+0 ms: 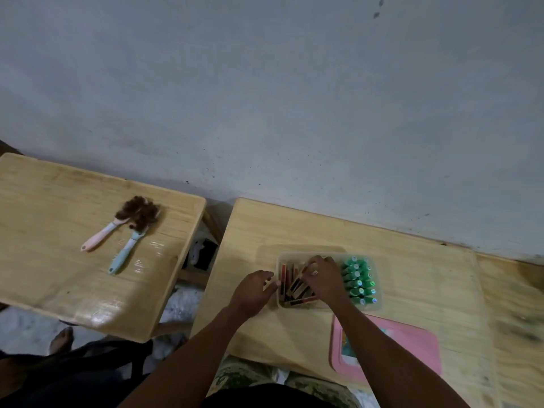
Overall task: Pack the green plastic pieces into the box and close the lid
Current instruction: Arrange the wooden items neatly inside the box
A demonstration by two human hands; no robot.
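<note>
A clear plastic box stands on the right wooden table. Green plastic pieces stand packed in rows in its right part. Its left part holds several flat sticks coloured red, black and tan. My right hand reaches into the box over the sticks, fingers curled on some of them, a ring on one finger. My left hand rests at the box's left wall, fingertips touching the rim. A pink lid lies flat on the table in front of the box, partly under my right forearm.
A second wooden table stands to the left, across a gap. On it lie a pink-handled brush and a blue-handled brush with brown hair clumped at their heads. A grey wall rises behind both tables. A foot shows at lower left.
</note>
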